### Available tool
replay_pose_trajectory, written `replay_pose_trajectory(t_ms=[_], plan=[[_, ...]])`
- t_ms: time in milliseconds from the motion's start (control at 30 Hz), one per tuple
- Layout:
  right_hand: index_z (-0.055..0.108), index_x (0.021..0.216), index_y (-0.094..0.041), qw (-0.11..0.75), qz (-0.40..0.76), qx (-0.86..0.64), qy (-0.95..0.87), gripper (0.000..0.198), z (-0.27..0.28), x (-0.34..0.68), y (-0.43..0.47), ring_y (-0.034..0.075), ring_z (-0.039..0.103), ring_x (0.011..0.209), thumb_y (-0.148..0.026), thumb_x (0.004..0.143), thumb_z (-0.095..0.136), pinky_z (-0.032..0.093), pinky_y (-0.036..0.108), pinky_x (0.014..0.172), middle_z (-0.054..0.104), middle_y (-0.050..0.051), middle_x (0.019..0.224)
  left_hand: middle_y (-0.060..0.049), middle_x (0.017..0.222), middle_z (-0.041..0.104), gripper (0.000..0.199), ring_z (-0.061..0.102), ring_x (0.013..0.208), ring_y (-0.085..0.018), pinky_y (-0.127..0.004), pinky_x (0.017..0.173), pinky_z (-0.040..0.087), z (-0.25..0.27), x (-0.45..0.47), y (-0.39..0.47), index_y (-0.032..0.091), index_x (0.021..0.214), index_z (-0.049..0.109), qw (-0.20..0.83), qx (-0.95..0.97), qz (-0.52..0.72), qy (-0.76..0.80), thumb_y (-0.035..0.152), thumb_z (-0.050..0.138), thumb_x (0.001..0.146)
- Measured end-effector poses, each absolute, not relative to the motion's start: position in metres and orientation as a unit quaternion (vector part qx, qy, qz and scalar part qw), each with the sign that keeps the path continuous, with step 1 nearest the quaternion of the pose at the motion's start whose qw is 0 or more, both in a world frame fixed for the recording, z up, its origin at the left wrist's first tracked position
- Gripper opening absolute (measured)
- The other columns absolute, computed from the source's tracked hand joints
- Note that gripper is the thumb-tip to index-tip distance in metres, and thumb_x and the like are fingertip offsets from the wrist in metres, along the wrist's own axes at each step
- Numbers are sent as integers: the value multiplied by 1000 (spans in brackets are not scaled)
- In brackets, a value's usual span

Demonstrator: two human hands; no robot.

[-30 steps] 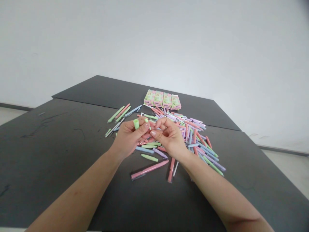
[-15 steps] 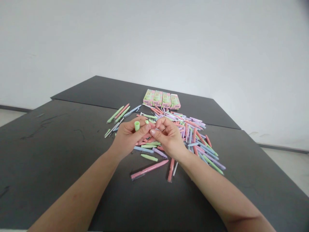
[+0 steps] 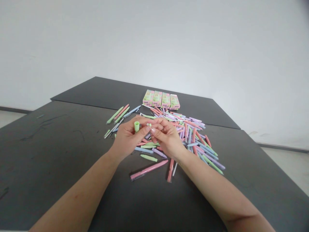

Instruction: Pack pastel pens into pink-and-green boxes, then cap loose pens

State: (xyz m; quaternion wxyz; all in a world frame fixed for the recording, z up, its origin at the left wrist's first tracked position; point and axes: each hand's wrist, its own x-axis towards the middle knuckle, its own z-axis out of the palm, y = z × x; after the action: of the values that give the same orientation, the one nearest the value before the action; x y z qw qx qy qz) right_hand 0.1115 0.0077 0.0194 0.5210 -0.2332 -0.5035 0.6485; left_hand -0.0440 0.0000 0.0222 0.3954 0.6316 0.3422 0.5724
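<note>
My left hand point(image 3: 129, 133) is closed around a light green pen barrel point(image 3: 136, 126), its hollow open end pointing up. At the fingertips, where both hands meet, sits a small green pen part point(image 3: 149, 125) with a whitish tip. My right hand point(image 3: 167, 133) pinches at this part with thumb and forefinger; the fingers cover most of it. Below the hands lie a short green pen piece point(image 3: 149, 158), a purple piece point(image 3: 159, 153) and a pink pen point(image 3: 149, 170) with a clear clip.
A large heap of pastel pen parts point(image 3: 193, 138) spreads beneath and right of my hands. Several pens point(image 3: 118, 114) and white refills point(image 3: 113, 129) lie to the left. Several pen boxes point(image 3: 157, 99) stand in a row at the back of the black table point(image 3: 60, 145).
My right fingers have drawn in against the left fingertips. The small green part between them has turned and now shows a whitish tip. The green barrel stays in my left hand.
</note>
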Motion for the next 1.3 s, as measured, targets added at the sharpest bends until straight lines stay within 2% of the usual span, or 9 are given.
replay_pose_trajectory(t_ms=[167, 267, 367, 467, 567, 667, 800, 1033, 1300], plan=[[65, 98, -23, 520, 630, -235, -526, 31, 18, 114, 9, 7, 53, 54, -33, 72, 79, 46, 19, 50, 66, -4, 74, -3, 82, 62, 21, 47, 54, -7, -20, 45, 38, 25, -43, -1, 24, 102, 76, 409, 641, 557, 334, 30, 68, 83], [68, 102, -23, 522, 613, -245, -541, 29, 20, 117, 11, 8, 55, 57, -33, 76, 75, 47, 20, 52, 66, -2, 75, 0, 79, 57, 34, 44, 53, -7, -19, 45, 36, 23, -42, -1, 26, 116, 69, 467, 612, 554, 317, 29, 69, 82], [69, 101, -24, 537, 596, -249, -543, 25, 25, 122, 15, 9, 57, 59, -33, 78, 73, 46, 20, 51, 65, -2, 73, 0, 83, 56, 44, 40, 50, -6, -20, 45, 37, 20, -40, 1, 27, 128, 59, 567, 564, 538, 266, 33, 64, 85], [69, 100, -25, 562, 560, -255, -553, 20, 33, 129, 18, 10, 58, 60, -33, 81, 70, 46, 21, 52, 66, -2, 73, -2, 87, 56, 36, 37, 48, -5, -24, 48, 42, 20, -37, 3, 22, 120, 64, 653, 517, 508, 222, 39, 52, 91], [69, 99, -24, 583, 522, -262, -564, 19, 41, 134, 18, 10, 58, 62, -33, 83, 68, 48, 22, 55, 69, 0, 79, -3, 81, 56, 31, 40, 50, -7, -25, 52, 45, 21, -35, 3, 15, 104, 68, 689, 498, 482, 212, 38, 51, 92], [69, 100, -23, 588, 494, -269, -581, 19, 47, 136, 16, 10, 60, 64, -33, 84, 68, 49, 22, 57, 71, 2, 84, -3, 73, 55, 26, 46, 54, -9, -26, 55, 47, 21, -34, 2, 13, 92, 67, 710, 505, 450, 199, 36, 54, 91], [70, 98, -22, 583, 463, -295, -599, 20, 49, 135, 13, 10, 60, 63, -34, 83, 70, 51, 24, 57, 72, 2, 83, -1, 69, 54, 27, 46, 52, -9, -26, 56, 48, 19, -33, 0, 13, 86, 63, 720, 525, 417, 180, 37, 53, 93], [71, 97, -22, 540, 477, -279, -635, 21, 44, 134, 14, 13, 66, 67, -36, 81, 71, 55, 28, 65, 74, 2, 83, -2, 66, 57, 30, 48, 49, -9, -25, 51, 45, 15, -34, 1, 14, 87, 59, 689, 568, 402, 204, 42, 50, 94], [74, 96, -24, 535, 431, -295, -665, 17, 40, 133, 15, 16, 69, 74, -34, 84, 69, 55, 30, 70, 72, 0, 75, 5, 60, 45, 29, 40, 49, -7, -22, 48, 48, 13, -33, 3, 16, 87, 55, 671, 578, 411, 214, 41, 47, 96]])
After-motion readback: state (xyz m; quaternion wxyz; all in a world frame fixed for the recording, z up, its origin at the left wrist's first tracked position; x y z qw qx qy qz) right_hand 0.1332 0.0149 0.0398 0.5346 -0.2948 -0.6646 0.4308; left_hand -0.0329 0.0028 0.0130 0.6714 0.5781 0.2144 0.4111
